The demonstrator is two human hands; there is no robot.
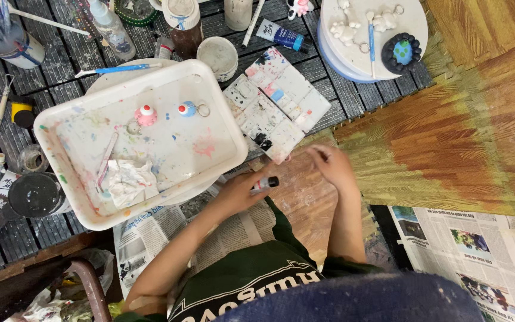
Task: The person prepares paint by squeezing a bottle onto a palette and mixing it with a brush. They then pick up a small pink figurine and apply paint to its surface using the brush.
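My left hand (241, 189) holds a small paint tube with a black cap (264, 183) just below the corner of a white paint-stained tray (222, 101). My right hand (331, 164) hovers over the wooden floor next to a white palette (278, 104) with many smeared wells; its fingers are curled, and I see nothing held in them. Inside the tray lie a pink figurine (146, 114), a small blue-and-red keyring figurine (188, 108), a brush and a crumpled stained tissue (127, 180).
A round white box lid (412, 18) at the top right carries white clay figures and a dark blue-green piece (403, 52). Paint bottles, jars, a blue tube (280, 34) and brushes crowd the grey mat. Newspaper (472, 244) lies at the lower right.
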